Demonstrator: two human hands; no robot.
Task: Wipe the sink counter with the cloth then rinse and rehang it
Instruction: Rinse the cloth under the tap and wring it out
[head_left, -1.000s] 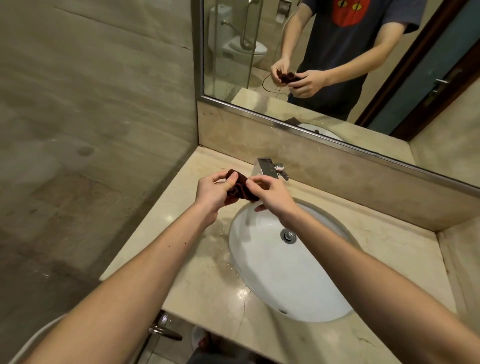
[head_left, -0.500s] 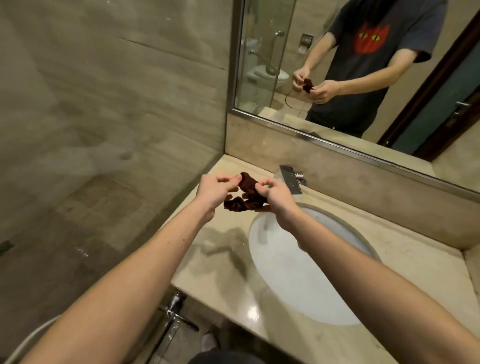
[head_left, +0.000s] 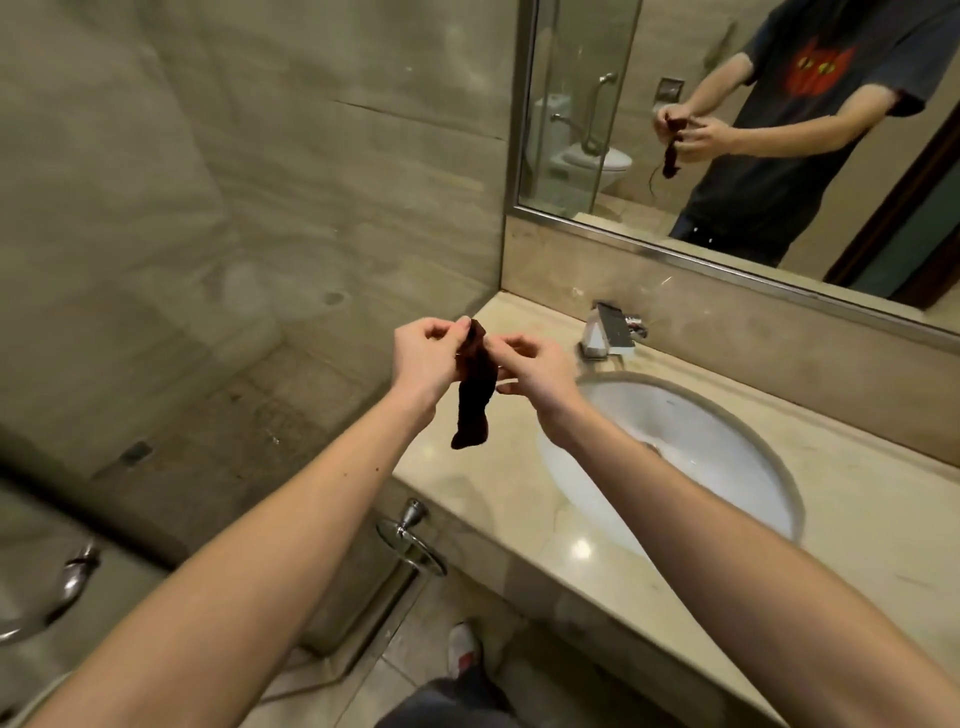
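A small dark red-brown cloth (head_left: 474, 395) hangs down in the air over the left end of the beige stone counter (head_left: 498, 483). My left hand (head_left: 426, 358) pinches its top edge from the left. My right hand (head_left: 532, 369) pinches the same top edge from the right. Both hands are to the left of the white oval sink (head_left: 670, 452). The chrome faucet (head_left: 610, 332) stands behind the sink, to the right of my right hand.
A mirror (head_left: 727, 130) above the counter reflects a person holding the cloth. A chrome ring holder (head_left: 413, 540) sticks out below the counter's left end. A glass panel with a metal handle (head_left: 67, 582) is at lower left. Stone wall on the left.
The cloth was bunched between my hands above the sink; now it hangs unrolled. Both hands have moved left, off the sink, to the counter's left end, and the view has turned left.
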